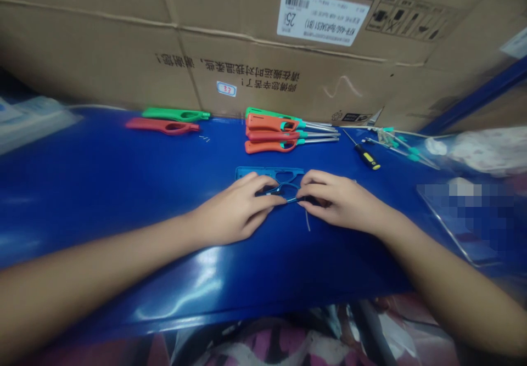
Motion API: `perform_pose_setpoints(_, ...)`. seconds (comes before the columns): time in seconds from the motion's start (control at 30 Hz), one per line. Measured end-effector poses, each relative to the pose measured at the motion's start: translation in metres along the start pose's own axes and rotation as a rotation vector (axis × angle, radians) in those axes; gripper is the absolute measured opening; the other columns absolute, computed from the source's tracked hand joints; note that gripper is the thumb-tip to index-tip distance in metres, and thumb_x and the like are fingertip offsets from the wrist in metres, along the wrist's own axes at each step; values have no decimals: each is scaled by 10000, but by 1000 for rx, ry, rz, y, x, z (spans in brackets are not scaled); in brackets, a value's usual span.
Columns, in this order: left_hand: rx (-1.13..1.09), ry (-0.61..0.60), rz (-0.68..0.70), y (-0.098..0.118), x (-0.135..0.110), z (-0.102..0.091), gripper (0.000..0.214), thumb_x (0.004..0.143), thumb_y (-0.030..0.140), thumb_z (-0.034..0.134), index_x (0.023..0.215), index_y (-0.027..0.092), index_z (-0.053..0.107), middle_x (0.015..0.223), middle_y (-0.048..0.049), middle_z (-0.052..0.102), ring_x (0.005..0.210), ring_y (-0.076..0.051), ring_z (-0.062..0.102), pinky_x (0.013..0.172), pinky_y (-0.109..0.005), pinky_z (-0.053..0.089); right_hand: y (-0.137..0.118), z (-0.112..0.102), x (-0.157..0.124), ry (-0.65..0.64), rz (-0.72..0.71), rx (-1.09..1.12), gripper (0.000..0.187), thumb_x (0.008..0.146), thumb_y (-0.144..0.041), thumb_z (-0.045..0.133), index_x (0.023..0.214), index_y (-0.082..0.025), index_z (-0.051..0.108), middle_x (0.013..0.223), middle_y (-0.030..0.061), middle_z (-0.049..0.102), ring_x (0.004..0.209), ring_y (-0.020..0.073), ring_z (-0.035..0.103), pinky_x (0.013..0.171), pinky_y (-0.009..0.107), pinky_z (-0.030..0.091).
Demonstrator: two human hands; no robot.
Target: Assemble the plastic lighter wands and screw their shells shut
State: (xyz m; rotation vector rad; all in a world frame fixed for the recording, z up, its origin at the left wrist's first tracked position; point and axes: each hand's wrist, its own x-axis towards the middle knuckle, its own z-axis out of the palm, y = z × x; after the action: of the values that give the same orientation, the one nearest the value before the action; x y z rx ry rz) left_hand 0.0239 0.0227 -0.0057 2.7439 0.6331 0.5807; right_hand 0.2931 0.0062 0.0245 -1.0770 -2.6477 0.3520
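Observation:
Between my two hands is a blue lighter handle half point(290, 189), low over the blue table. My left hand point(242, 207) pinches its left part, with fingers and thumb closed. My right hand point(337, 197) closes its fingertips on the right end, and they hide most of that end. A thin pale tube point(308, 221) hangs down beside my right thumb. Just beyond my hands lies another blue lighter handle half point(263, 173), flat on the table. What sits inside the held handle is mostly hidden by my fingers.
Several long-nosed lighters point(272, 146) lie stacked farther back. Green point(173, 114) and red handle pieces point(160, 127) lie to their left. On the right are a screwdriver point(368, 156) and several metal lighter tubes point(405, 149). A large cardboard box point(123, 53) stands behind the table point(144, 201).

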Motion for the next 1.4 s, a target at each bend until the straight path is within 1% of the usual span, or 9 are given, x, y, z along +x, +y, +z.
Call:
perform_pose_setpoints(0.07,0,6,4,0,0,0,355,998,184,471,1309,203,641,1291,-152,565,1193,-284,530,1013,-467,487,1,-1,0,6,-3,-12,129,955,-240,586,1034,-208,683,1073,70,637,792,141,626,723,261,499)
perform_pose_setpoints(0.2,8,1,9,0,0,0,369,1004,186,459,1327,205,637,1295,-157,560,1201,-286,526,1015,-468,487,2,-2,-1,22,-5,-49,123,946,-256,611,1022,-195,686,1049,69,641,772,140,624,697,257,498)
perform_pose_setpoints(0.3,17,-4,10,0,1,-1,378,1003,187,460,1335,210,639,1294,-159,560,1200,-287,530,1016,-466,488,1,-2,-1,31,-11,-86,120,948,-261,613,997,-189,695,1043,66,647,780,142,635,717,263,503)
perform_pose_setpoints(0.53,21,-7,22,-1,1,-1,386,997,184,468,1342,214,639,1298,-169,565,1183,-294,546,988,-480,509,-1,-4,-3,50,-41,-158,148,950,-298,615,1012,-206,714,1055,63,652,759,134,636,660,249,479)
perform_pose_setpoints(0.7,11,48,44,-2,-2,2,356,993,177,490,1300,185,669,1285,-169,596,1168,-280,557,992,-457,514,0,-1,-2,26,-72,-142,173,964,-287,591,1060,-225,721,1068,49,653,742,119,629,634,240,460)
perform_pose_setpoints(0.87,5,118,60,-4,-4,4,310,972,163,534,1228,177,708,1281,-151,644,1138,-259,602,979,-420,538,1,0,-2,32,-71,-128,168,962,-281,594,1055,-221,720,1064,44,658,760,120,636,645,239,465)
perform_pose_setpoints(1.13,-8,177,83,-4,-3,5,263,970,163,550,1149,156,743,1238,-160,692,1091,-257,640,933,-423,572,1,-2,-3,13,-61,-122,157,955,-265,603,1047,-216,720,1071,50,664,787,132,649,667,244,474)
perform_pose_setpoints(1.27,-15,190,80,-4,-3,5,250,970,169,553,1119,152,753,1220,-158,701,1069,-253,652,917,-417,582,1,-2,-2,25,-67,-150,167,956,-278,603,1067,-222,715,1075,46,662,788,136,652,644,245,461)
perform_pose_setpoints(1.4,-11,166,65,-4,-2,5,259,969,166,548,1130,152,751,1225,-157,694,1088,-260,641,933,-425,573,1,-2,-2,7,-59,-133,185,965,-278,592,1100,-236,711,1088,43,663,819,139,657,680,246,473)
